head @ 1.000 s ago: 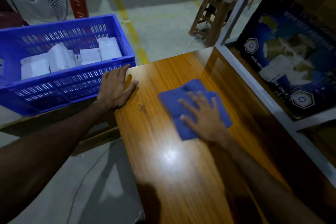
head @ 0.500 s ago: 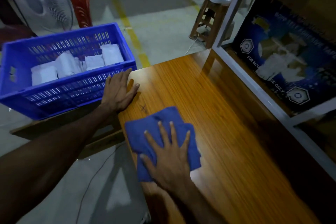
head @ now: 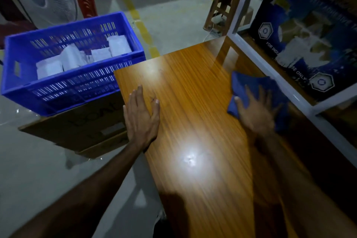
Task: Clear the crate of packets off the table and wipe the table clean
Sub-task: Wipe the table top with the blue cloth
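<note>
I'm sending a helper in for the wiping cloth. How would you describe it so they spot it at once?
Start at the glossy orange-brown wooden table and go to its edge beside the white-framed shelf. There the right hand presses flat on a crumpled dark blue cloth. It is the only soft blue thing; the blue plastic crate is rigid and off the table.

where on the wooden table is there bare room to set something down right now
The glossy wooden table lies bare between the left hand, flat at its left edge, and the right hand pressing the blue cloth near the white frame. The far end and the near stretch are bare too. The right edge is crowded.
</note>
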{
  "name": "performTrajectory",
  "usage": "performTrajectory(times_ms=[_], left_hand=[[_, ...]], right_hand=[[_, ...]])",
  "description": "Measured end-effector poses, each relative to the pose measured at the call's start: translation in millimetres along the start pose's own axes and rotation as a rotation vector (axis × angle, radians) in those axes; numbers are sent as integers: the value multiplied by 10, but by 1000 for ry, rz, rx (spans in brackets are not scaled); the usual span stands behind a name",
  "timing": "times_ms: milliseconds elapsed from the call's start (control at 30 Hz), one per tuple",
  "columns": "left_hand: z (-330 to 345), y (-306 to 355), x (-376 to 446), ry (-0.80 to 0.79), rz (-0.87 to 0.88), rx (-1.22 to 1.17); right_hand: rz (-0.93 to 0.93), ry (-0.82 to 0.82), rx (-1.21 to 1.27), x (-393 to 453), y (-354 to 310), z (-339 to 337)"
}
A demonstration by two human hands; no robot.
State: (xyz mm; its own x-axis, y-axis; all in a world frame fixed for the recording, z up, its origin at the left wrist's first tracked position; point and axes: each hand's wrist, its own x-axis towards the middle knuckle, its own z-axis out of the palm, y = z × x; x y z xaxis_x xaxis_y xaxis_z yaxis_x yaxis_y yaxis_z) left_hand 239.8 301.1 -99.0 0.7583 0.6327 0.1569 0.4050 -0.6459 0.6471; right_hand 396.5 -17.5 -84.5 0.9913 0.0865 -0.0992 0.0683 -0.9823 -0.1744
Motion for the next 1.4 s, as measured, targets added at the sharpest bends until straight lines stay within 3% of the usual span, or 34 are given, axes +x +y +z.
performTrajectory(times_ms=[200, 300, 433, 467, 567, 700, 800, 933, 1000, 1133, 1200, 1267, 1333, 1400], left_hand=[[17, 20, -22, 41, 25, 28], [34, 24, -40, 41, 26, 56], [8, 48, -72, 53, 42, 50], [1, 59, -103, 54, 48, 53], [-60, 97, -425, 41, 66, 63], [-111, 197, -1307, 16, 118, 0], [-143, 226, -1500, 33, 99, -40], [-132, 209, -1411, 29, 80, -35], [-102, 194, -1404, 38, 91, -19], [-81, 179, -1380, 49, 121, -10], [-74, 172, -1390, 63, 137, -11], [-76, 178, -1398, 69, 154, -11], [-71, 188, -1399, 70, 162, 14], [-61, 191, -1398, 57, 149, 35]], right_hand=[[-565, 20, -94, -1879, -1124, 474], [-646, -29, -68, -2359, -1002, 465], [-812, -54, -120, -1888, -453, 394], [-757, -47, -128, -1613, -263, 367], [-347, -34, -98, -847, 351, 110], [49, 40, 41, -787, 668, -49], [15, 24, -16, -1317, 235, 125], [-402, 15, -95, -2629, -346, 362], [-561, -37, -85, -3148, -324, 383], [-770, -43, -124, -2645, 325, 281], [-621, -21, -156, -1975, 762, 213], [-321, -42, -73, -1384, 1152, 27], [-68, -25, 17, -1078, 1347, -120], [52, 38, 25, -1074, 1262, -130]])
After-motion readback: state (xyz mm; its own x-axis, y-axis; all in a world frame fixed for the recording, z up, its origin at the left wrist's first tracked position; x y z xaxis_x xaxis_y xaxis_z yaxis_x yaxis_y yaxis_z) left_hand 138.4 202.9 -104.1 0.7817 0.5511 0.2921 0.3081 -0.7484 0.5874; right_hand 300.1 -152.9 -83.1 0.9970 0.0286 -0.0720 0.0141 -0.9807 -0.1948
